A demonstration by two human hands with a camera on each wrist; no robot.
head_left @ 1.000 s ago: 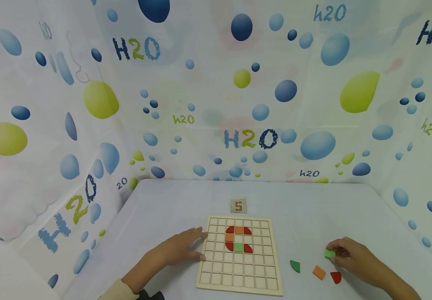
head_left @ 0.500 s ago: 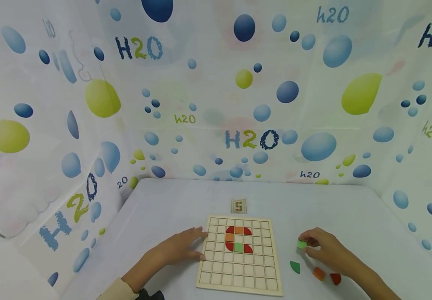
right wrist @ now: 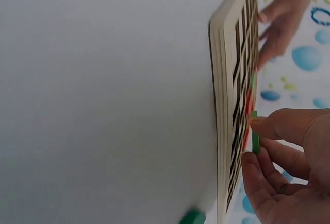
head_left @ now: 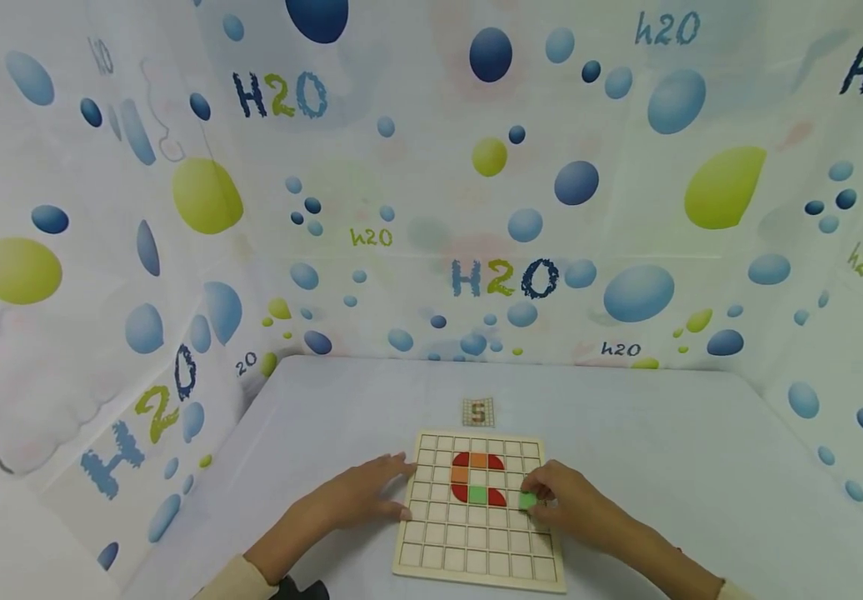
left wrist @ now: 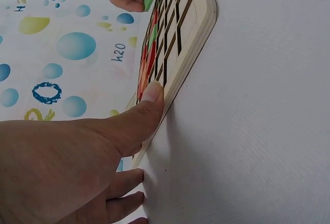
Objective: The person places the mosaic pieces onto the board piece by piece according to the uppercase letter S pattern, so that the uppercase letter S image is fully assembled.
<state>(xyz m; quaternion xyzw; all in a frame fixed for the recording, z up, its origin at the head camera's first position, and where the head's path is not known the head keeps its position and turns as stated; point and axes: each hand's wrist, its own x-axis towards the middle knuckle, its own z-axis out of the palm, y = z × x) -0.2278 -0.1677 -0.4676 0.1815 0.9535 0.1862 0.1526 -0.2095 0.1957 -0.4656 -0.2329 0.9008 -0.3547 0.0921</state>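
Note:
A wooden grid board (head_left: pixel 435 557) lies on the white table. Set into its cells are several red rounded pieces (head_left: pixel 496 462), orange squares (head_left: pixel 461 475) and a light green square (head_left: pixel 478 495). The left hand (head_left: pixel 360 492) rests at the board's left edge with fingers extended, its thumb (left wrist: pixel 151 94) touching the rim. Over the board's right part, the right hand (head_left: pixel 570 504) pinches a light green square tile (head_left: pixel 526 501) between thumb and fingertips. In the right wrist view that tile (right wrist: pixel 255 132) stands on edge, close to the board's surface.
Behind the board lies a small patterned card (head_left: pixel 478 412) bearing an S-like figure. A dark green piece (right wrist: pixel 193 217) lies on the table right of the board. The right forearm hides the other loose pieces in the head view. A bubble-printed curtain (head_left: pixel 416 167) surrounds the table.
The right hand has carried the light green square tile leftward from the table to over the board's right part. The left hand and the board have stayed in place.

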